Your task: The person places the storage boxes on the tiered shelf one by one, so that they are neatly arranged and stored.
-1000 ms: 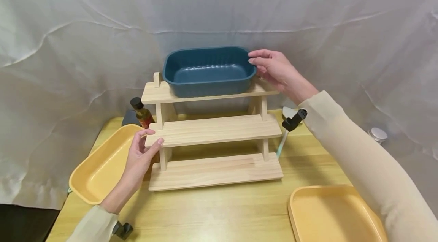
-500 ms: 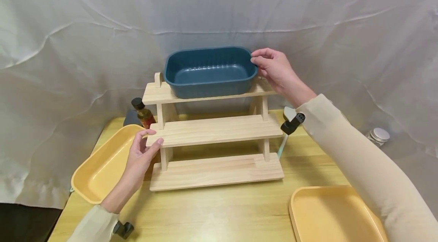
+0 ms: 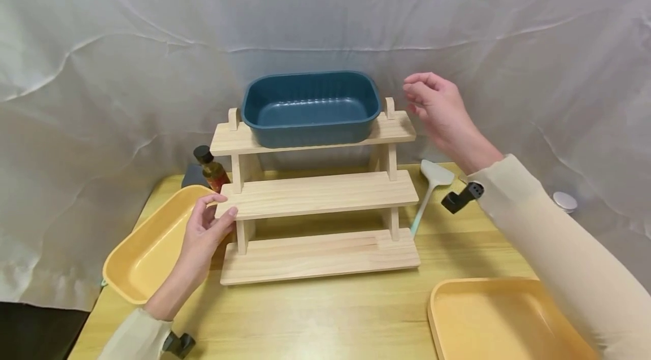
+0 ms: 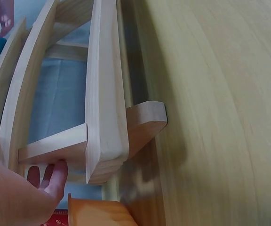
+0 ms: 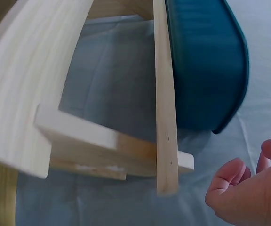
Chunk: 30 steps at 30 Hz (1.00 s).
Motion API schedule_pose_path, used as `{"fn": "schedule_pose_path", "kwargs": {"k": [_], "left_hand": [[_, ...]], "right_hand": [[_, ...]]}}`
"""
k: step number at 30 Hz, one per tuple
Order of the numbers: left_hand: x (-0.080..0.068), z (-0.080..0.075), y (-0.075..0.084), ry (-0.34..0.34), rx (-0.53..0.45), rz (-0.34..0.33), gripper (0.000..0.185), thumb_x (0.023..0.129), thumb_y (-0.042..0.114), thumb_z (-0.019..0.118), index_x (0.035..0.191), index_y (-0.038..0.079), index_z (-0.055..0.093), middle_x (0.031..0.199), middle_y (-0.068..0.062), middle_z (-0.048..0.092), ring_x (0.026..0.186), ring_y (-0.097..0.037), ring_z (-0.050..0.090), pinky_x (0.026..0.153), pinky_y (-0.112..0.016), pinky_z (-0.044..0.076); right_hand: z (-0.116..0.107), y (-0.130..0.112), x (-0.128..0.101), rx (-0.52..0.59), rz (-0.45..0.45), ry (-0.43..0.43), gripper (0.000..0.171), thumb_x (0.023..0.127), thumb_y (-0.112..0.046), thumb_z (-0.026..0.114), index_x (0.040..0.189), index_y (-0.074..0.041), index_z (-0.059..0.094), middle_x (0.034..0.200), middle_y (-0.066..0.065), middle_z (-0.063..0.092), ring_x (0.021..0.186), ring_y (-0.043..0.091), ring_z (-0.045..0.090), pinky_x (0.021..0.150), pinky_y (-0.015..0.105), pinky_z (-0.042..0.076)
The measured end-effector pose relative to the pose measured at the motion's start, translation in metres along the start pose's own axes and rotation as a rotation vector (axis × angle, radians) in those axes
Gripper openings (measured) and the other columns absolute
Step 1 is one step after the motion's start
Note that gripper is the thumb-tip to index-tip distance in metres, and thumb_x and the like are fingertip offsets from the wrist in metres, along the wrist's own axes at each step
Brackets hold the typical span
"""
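Observation:
A dark blue tub (image 3: 311, 107) stands on the top step of a three-step wooden rack (image 3: 320, 195). My right hand (image 3: 433, 99) hovers in the air to the right of the tub, fingers loosely curled, holding nothing. The right wrist view shows the tub (image 5: 206, 66) on the top board with my right hand (image 5: 248, 188) apart from it. My left hand (image 3: 205, 227) rests against the left end of the rack's middle step; the left wrist view shows its fingers (image 4: 48, 176) touching that board's end (image 4: 102, 155).
A yellow tub (image 3: 152, 244) lies left of the rack and a yellow tray (image 3: 498, 317) at the front right. A small brown bottle (image 3: 209, 168) stands behind the rack's left side. A spatula (image 3: 426, 190) lies at its right. White cloth hangs behind.
My right hand has let go of the blue tub's right rim and drawn back to the right. The tub stays on the top step. The left hand has barely moved.

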<state>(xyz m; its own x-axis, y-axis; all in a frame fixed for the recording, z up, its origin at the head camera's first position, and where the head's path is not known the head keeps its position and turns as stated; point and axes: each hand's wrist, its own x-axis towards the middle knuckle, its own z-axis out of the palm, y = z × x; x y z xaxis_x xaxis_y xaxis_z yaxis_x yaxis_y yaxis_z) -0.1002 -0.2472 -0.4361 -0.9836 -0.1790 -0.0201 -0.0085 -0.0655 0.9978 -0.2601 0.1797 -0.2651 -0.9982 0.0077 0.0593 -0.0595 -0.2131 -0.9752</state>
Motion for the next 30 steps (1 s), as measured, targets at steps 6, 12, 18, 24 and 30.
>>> {"fn": "schedule_pose_path", "kwargs": {"k": [6, 12, 18, 24, 30], "left_hand": [[-0.001, -0.002, -0.001, -0.003, -0.027, 0.012, 0.035, 0.109, 0.009, 0.07, 0.137, 0.007, 0.05, 0.123, -0.002, 0.065, 0.103, -0.012, 0.069, 0.091, -0.03, 0.061], [0.0, -0.002, -0.002, -0.021, -0.043, 0.034, 0.034, 0.11, 0.009, 0.068, 0.138, 0.005, 0.049, 0.124, -0.003, 0.064, 0.106, -0.013, 0.069, 0.091, -0.032, 0.062], [-0.002, -0.004, -0.002, -0.01, -0.069, 0.023, 0.031, 0.111, 0.009, 0.067, 0.137, 0.005, 0.05, 0.12, -0.001, 0.065, 0.105, -0.013, 0.068, 0.09, -0.032, 0.062], [-0.004, -0.004, -0.002, -0.017, -0.091, 0.024, 0.031, 0.111, 0.009, 0.066, 0.137, 0.005, 0.051, 0.122, -0.003, 0.064, 0.105, -0.014, 0.069, 0.092, -0.035, 0.063], [-0.003, -0.004, -0.001, -0.02, -0.087, 0.032, 0.03, 0.111, 0.009, 0.067, 0.136, 0.004, 0.051, 0.12, -0.002, 0.066, 0.106, -0.014, 0.069, 0.092, -0.036, 0.063]], "right_hand": [[-0.027, -0.006, -0.019, 0.053, -0.012, -0.014, 0.004, 0.105, -0.001, 0.069, 0.107, -0.004, 0.07, 0.101, 0.003, 0.061, 0.093, 0.017, 0.055, 0.082, 0.025, 0.052], [-0.059, -0.012, -0.042, 0.084, -0.01, -0.024, 0.004, 0.106, -0.002, 0.07, 0.11, -0.003, 0.07, 0.103, 0.004, 0.062, 0.091, 0.018, 0.057, 0.082, 0.025, 0.054], [-0.089, -0.012, -0.062, -0.001, 0.02, -0.055, 0.006, 0.108, -0.005, 0.07, 0.112, -0.007, 0.071, 0.108, 0.002, 0.064, 0.095, 0.016, 0.06, 0.085, 0.024, 0.055], [-0.121, -0.005, -0.083, 0.007, 0.034, -0.096, 0.01, 0.11, -0.001, 0.065, 0.115, -0.006, 0.073, 0.11, 0.003, 0.067, 0.097, 0.016, 0.064, 0.086, 0.024, 0.057], [-0.16, 0.003, -0.102, 0.037, 0.001, -0.14, 0.021, 0.112, 0.006, 0.054, 0.118, -0.002, 0.073, 0.115, 0.005, 0.067, 0.1, 0.018, 0.068, 0.087, 0.025, 0.059]]}}
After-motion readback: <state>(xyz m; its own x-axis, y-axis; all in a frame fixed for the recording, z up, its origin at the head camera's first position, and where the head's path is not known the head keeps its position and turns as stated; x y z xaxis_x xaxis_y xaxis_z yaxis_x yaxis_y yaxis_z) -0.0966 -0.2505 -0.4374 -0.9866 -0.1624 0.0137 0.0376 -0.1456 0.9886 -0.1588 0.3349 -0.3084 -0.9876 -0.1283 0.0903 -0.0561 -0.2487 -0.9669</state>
